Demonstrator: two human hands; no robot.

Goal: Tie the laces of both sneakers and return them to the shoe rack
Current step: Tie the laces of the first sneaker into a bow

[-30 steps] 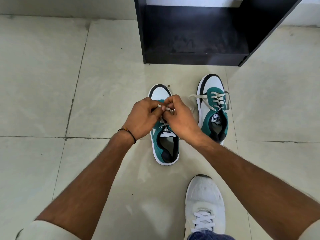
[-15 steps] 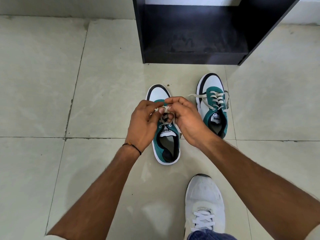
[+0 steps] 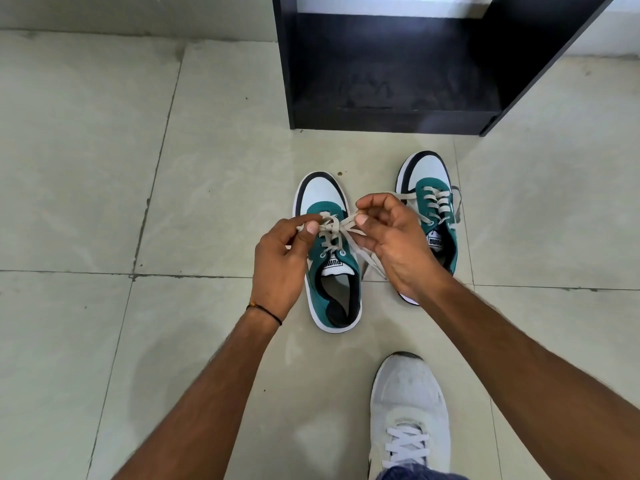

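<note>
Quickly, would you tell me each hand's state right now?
Left hand: pinches the lace of the nearer green sneaker.
Right hand: pinches the same lace, other side.

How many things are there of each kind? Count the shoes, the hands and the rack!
Green-and-white sneakers: 2, the sneaker being tied and the other sneaker
White shoe on a foot: 1
Hands: 2, left hand and right hand, both pinching the laces
Shoe rack: 1
Total: 6
</note>
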